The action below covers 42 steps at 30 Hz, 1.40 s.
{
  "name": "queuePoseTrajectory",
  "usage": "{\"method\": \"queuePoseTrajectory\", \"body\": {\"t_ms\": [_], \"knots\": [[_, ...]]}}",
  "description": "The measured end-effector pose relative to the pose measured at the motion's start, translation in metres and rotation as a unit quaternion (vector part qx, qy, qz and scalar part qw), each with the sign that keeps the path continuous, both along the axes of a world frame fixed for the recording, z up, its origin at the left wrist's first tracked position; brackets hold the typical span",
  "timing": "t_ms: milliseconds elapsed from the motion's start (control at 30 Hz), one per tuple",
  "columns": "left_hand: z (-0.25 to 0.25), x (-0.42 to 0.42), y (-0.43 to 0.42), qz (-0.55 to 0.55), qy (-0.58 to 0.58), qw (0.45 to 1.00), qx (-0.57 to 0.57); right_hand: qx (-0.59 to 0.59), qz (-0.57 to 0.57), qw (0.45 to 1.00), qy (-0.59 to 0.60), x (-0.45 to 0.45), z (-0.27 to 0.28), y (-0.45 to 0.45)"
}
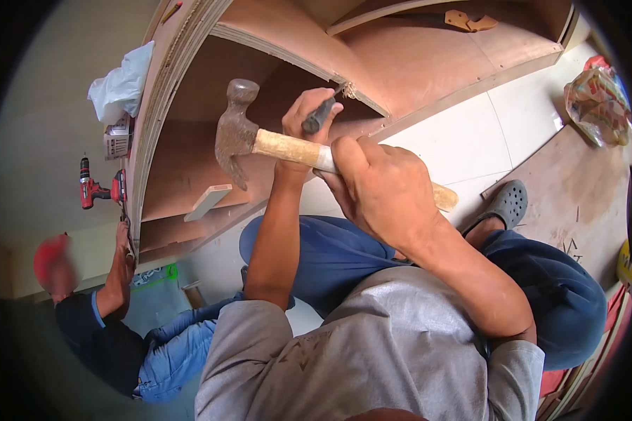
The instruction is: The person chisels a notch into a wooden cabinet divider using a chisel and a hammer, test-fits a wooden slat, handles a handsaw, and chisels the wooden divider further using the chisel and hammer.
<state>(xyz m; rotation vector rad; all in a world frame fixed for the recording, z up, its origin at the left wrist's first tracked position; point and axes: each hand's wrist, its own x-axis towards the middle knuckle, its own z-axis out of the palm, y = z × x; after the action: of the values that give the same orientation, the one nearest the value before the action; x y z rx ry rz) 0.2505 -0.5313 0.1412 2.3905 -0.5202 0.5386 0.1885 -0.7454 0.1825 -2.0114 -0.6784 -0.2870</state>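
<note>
My right hand point(390, 189) is wrapped round the wooden handle of a claw hammer point(237, 130). The rusty hammer head points left, and the handle's butt sticks out behind my fist. Just beyond it, my left hand point(305, 116) grips a chisel point(320, 116) by its dark handle. The chisel's tip meets the edge of a plywood panel point(281, 52), where curled wood shavings point(350, 90) stick out. The hammer is apart from the chisel's butt as far as I can see. My fingers hide part of the chisel.
A co-worker point(102, 316) in a red cap reaches up to the cabinet's left side. A red drill point(95, 186), a white plastic bag point(123, 81) and a small box point(117, 144) rest there. An orange-brown tool point(470, 22) lies inside the cabinet. A filled plastic bag point(598, 105) is at right.
</note>
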Motion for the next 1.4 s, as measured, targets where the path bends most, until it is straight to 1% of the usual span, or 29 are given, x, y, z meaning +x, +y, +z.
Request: {"method": "queuePoseTrajectory", "body": {"t_ms": [67,133,200,267,300,367,467,567,633,667,733,767,800,867,900,967,1000,1033,1067,1100,1133,1233,1267,1333,1367,1400], "knots": [[0.001,-0.002,-0.001,-0.024,-0.024,0.999,-0.015,0.003,0.007,1.0,-0.01,0.003,0.0,-0.001],[-0.001,-0.006,0.007,0.006,-0.073,0.997,-0.021,0.019,0.013,1.0,0.018,0.001,-0.005,0.004],[-0.003,-0.006,0.011,0.016,-0.069,0.997,-0.009,0.011,0.02,0.999,0.025,0.0,-0.007,0.005],[-0.003,-0.006,0.01,0.05,-0.045,0.997,-0.031,0.005,0.026,0.999,0.034,-0.003,-0.007,0.008],[-0.003,-0.006,0.009,0.05,-0.045,0.997,-0.031,0.011,0.027,0.999,0.03,-0.003,-0.008,0.01],[-0.002,-0.004,0.007,0.015,-0.059,0.998,-0.007,0.017,0.024,0.999,0.027,-0.003,-0.009,0.01],[-0.004,-0.002,0.005,0.04,-0.054,0.997,-0.027,0.001,0.031,0.999,0.037,-0.003,-0.007,0.008],[-0.003,-0.001,-0.002,0.034,-0.072,0.997,0.003,0.029,0.026,0.999,0.023,-0.002,-0.007,0.004],[0.0,-0.002,-0.004,0.034,-0.066,0.997,0.005,0.022,0.028,0.999,-0.037,0.001,-0.008,0.0],[0.001,-0.001,-0.005,0.034,-0.062,0.997,0.006,0.023,0.027,0.999,-0.037,0.003,-0.016,-0.001],[-0.008,0.006,0.007,0.022,-0.103,0.993,0.051,-0.082,-0.026,0.996,0.035,0.011,-0.031,0.002],[-0.015,0.008,0.014,0.018,-0.068,0.994,0.082,-0.118,-0.031,0.989,0.087,0.012,-0.028,0.0],[-0.015,0.008,0.011,0.016,-0.077,0.994,0.072,-0.119,-0.031,0.989,0.087,0.011,-0.028,-0.001],[-0.013,0.007,0.007,0.022,-0.044,0.999,0.014,-0.049,-0.031,0.998,0.012,0.01,-0.03,-0.003],[-0.011,0.004,0.005,0.019,-0.059,0.997,0.036,-0.048,-0.032,0.998,0.01,0.009,-0.026,-0.003],[-0.008,-0.002,0.001,-0.012,-0.058,0.998,0.0,0.024,-0.02,0.999,-0.013,0.004,-0.015,-0.003],[-0.006,-0.002,-0.001,-0.027,-0.056,0.998,-0.011,0.025,-0.02,0.999,-0.013,0.003,-0.013,-0.002],[-0.003,0.0,0.0,-0.029,-0.055,0.998,-0.011,0.043,-0.014,0.999,-0.022,0.004,-0.012,-0.001],[0.0,0.0,0.002,-0.003,-0.044,0.999,-0.021,0.061,-0.007,0.998,-0.03,0.002,-0.012,0.0],[0.002,-0.002,0.004,0.025,-0.035,0.999,-0.031,0.061,-0.006,0.998,-0.029,0.001,-0.012,0.001],[0.003,-0.002,0.003,0.027,-0.037,0.998,-0.032,0.052,-0.006,0.999,-0.016,0.001,-0.012,0.001],[0.004,-0.002,-0.005,-0.009,-0.094,0.995,0.015,0.044,-0.012,0.999,-0.002,0.002,-0.013,0.001],[0.003,-0.001,-0.004,-0.009,-0.092,0.996,0.014,0.043,-0.014,0.999,-0.001,0.002,-0.014,0.0],[0.009,-0.001,-0.005,0.053,-0.064,0.996,0.013,0.054,0.0,0.998,-0.018,0.0,-0.015,-0.002],[0.011,-0.005,-0.008,0.068,-0.039,0.997,0.006,0.066,0.013,0.997,-0.038,0.0,-0.014,-0.002],[0.011,-0.004,-0.007,0.069,-0.039,0.997,0.006,0.067,0.014,0.997,-0.037,0.002,-0.019,-0.001]]}}
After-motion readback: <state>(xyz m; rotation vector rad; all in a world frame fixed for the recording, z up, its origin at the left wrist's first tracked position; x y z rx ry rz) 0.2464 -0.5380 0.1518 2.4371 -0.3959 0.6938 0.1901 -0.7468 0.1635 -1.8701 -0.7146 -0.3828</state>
